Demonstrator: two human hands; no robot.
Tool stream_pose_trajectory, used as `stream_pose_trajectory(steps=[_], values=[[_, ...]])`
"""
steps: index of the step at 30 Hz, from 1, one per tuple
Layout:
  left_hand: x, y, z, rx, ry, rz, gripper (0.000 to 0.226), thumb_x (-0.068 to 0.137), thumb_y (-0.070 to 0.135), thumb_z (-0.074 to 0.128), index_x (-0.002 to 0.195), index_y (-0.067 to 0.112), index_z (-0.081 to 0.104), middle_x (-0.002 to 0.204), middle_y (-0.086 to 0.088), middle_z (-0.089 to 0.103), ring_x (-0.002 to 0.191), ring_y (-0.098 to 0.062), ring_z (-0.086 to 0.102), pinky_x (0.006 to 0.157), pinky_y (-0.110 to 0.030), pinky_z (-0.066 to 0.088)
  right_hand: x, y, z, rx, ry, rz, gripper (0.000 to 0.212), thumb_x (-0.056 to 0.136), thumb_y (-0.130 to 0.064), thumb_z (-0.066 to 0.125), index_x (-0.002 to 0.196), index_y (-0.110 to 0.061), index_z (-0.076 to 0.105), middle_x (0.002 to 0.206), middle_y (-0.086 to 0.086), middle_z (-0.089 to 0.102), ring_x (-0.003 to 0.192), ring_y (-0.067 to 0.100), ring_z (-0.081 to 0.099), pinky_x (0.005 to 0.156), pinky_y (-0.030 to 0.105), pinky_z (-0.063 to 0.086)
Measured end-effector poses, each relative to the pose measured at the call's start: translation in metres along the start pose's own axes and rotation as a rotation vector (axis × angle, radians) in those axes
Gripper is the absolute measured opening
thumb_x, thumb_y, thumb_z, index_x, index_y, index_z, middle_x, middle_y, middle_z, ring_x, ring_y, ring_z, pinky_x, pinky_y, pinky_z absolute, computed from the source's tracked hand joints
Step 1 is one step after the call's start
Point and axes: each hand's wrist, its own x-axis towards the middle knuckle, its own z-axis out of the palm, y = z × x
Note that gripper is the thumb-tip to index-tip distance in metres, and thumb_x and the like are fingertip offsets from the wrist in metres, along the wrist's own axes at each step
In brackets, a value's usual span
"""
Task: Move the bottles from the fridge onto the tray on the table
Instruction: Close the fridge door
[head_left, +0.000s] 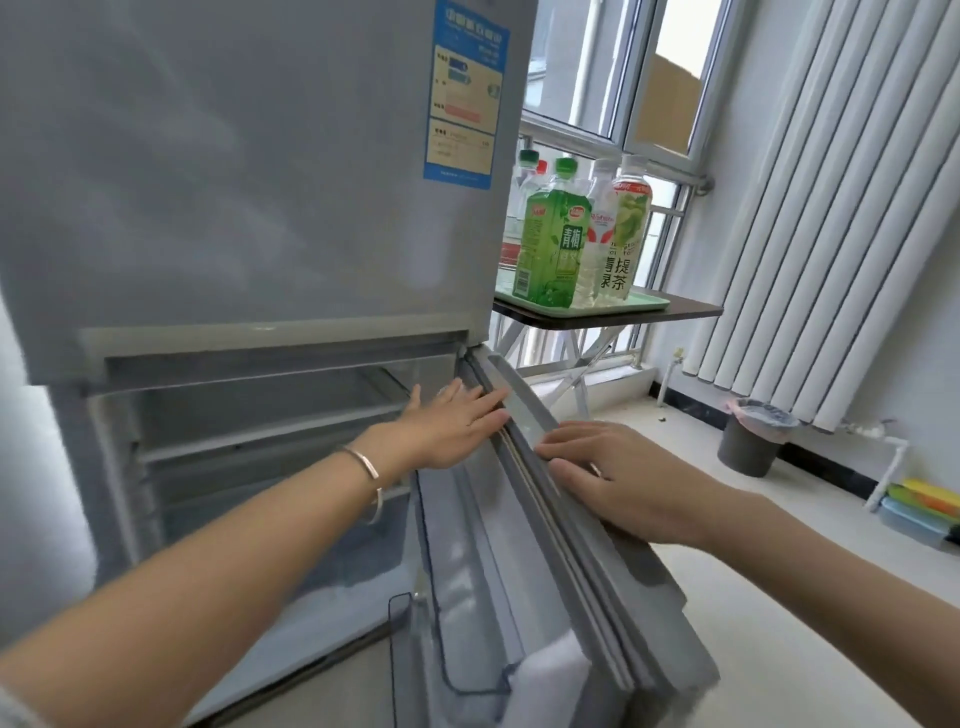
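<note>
The person stands at the grey two-door fridge (249, 182) with its lower door (550, 519) swung open toward the right, so the door's top edge runs as a long line from the hinge near the fridge body out toward the camera. Both hands are on that edge: the left hand (452, 426), a thin metal bangle (363, 462) at its wrist, lies flat and unclenched with fingers straight against the door's inner face near the hinge, and the right hand (618, 478) rests over the top edge further out, fingers loosely curled on it and grasping no bottle. The lower compartment's shelves (260, 421) look bare in the part that shows, and the door's clear rack (457, 649) holds no bottle that can be seen. The plastic drink bottles (582, 234), among them a green-labelled one with a green cap and clear ones with white caps, stand upright and close together on the pale green tray (639, 301), which sits on the dark folding table (691, 310) beyond the fridge, up and to the right of both hands and well apart from them. Judged from this, the moving appears done and the step in hand is shutting the door: the right hand, being further from the hinge, has the better leverage, and the swing would go leftward toward the fridge body, with the left hand needing to clear the gap first.
</note>
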Motion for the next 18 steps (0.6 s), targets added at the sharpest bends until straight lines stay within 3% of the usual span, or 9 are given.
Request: stream_pose_trajectory(steps=[3,7,11,15,17,18], values=[[-0.033,-0.027,-0.006,-0.024,-0.004,-0.071,0.057,0.094,0.063,0.008,0.149,0.047,0.003,0.163,0.010,-0.001,0.150,-0.017,-0.009,0.117,-0.056,-0.010,0.012,-0.018,0.017,0.150,0.038,-0.048,0.037,0.101,-0.031,0.038,0.132,-0.025,0.059,0.126,-0.008,0.051,0.115,0.005,0.042,0.092,0.016,0.029],[-0.079,-0.063,-0.016,-0.019,0.014,-0.174,0.060,0.093,0.066,0.011,0.149,0.047,0.005,0.162,0.010,0.002,0.150,-0.017,-0.007,0.118,-0.056,-0.006,0.038,-0.036,0.050,0.337,0.134,-0.140,0.040,0.099,-0.036,0.038,0.134,-0.028,0.055,0.121,-0.012,0.043,0.115,-0.003,0.041,0.091,0.010,0.031],[-0.119,-0.087,-0.036,-0.043,0.014,-0.282,0.064,0.089,0.070,0.009,0.149,0.048,0.003,0.162,0.011,0.001,0.149,-0.015,-0.008,0.118,-0.051,-0.006,0.071,-0.060,0.077,0.364,0.206,-0.268,0.060,0.092,-0.058,0.027,0.138,-0.029,0.051,0.116,-0.016,0.039,0.112,0.000,0.041,0.096,0.018,0.035],[-0.170,-0.088,-0.065,-0.260,0.103,-0.321,0.059,0.095,0.059,0.006,0.152,0.041,0.001,0.161,0.018,-0.001,0.145,-0.002,-0.013,0.117,-0.030,-0.007,0.109,-0.087,0.103,0.358,0.305,-0.310,0.063,0.092,-0.059,0.024,0.140,-0.026,0.049,0.122,-0.013,0.037,0.120,0.006,0.035,0.105,0.028,0.034],[-0.190,-0.085,-0.067,-0.233,0.138,-0.349,0.062,0.092,0.062,0.005,0.151,0.043,-0.002,0.161,0.018,-0.003,0.147,-0.005,-0.013,0.121,-0.036,-0.004,0.124,-0.099,0.119,0.324,0.375,-0.285,0.067,0.091,-0.062,0.022,0.142,-0.024,0.046,0.128,-0.008,0.039,0.125,0.011,0.034,0.107,0.030,0.032],[-0.198,-0.086,-0.063,-0.109,0.151,-0.373,0.064,0.090,0.064,0.004,0.150,0.043,-0.003,0.161,0.016,-0.004,0.148,-0.006,-0.013,0.122,-0.039,-0.002,0.131,-0.105,0.127,0.309,0.414,-0.277,0.068,0.091,-0.062,0.023,0.143,-0.023,0.044,0.130,-0.005,0.039,0.126,0.014,0.035,0.108,0.031,0.031]])
